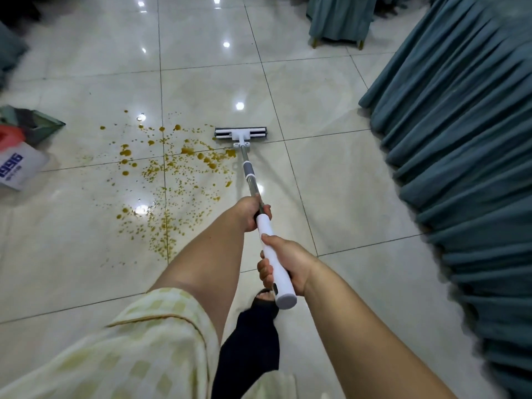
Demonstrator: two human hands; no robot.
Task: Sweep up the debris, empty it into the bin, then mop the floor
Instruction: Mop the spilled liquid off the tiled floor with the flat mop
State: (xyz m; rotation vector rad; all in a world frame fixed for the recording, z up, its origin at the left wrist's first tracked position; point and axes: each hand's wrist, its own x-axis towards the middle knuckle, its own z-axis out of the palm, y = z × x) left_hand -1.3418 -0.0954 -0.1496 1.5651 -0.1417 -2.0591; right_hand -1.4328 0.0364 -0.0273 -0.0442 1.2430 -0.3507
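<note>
I hold a mop with a white grip and metal pole (250, 180). My left hand (251, 212) grips the pole just above the white grip. My right hand (285, 264) is closed around the white grip near its grey end cap. The flat mop head (241, 133) rests on the pale tiled floor (331, 174), at the upper right edge of a wide spatter of yellow-brown droplets (169, 171). The spatter spreads left and toward me across several tiles.
A green dustpan (37, 123) and a white bin bag with blue print (17, 165) sit at the left edge. A teal pleated table skirt (460, 156) fills the right side. A teal-covered chair (339, 21) stands at the top. My dark-socked foot (259, 321) is below the handle.
</note>
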